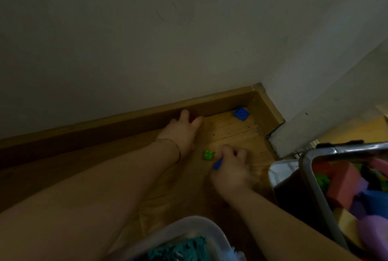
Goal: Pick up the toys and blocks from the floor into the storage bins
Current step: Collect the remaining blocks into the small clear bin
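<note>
Grainy wood floor (231, 135), pitted with small dark holes beyond the green block (208, 154) of studded plastic. Smooth wooden skirting board (126, 118) behind it, matt painted wall (147, 40) above. Right of it, shiny metal rim on the bin (346, 148); nearer, cloudy translucent plastic tub (189, 225).

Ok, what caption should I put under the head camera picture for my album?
Tidy-up time: right hand pinches a blue piece beside a green block, left hand by the skirting board.

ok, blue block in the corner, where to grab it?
Probably best to pinch the blue block across two opposite edges from above, coming in from the near left. It lies flat, tucked into the corner, and the baseboard blocks the far and right sides.
</note>
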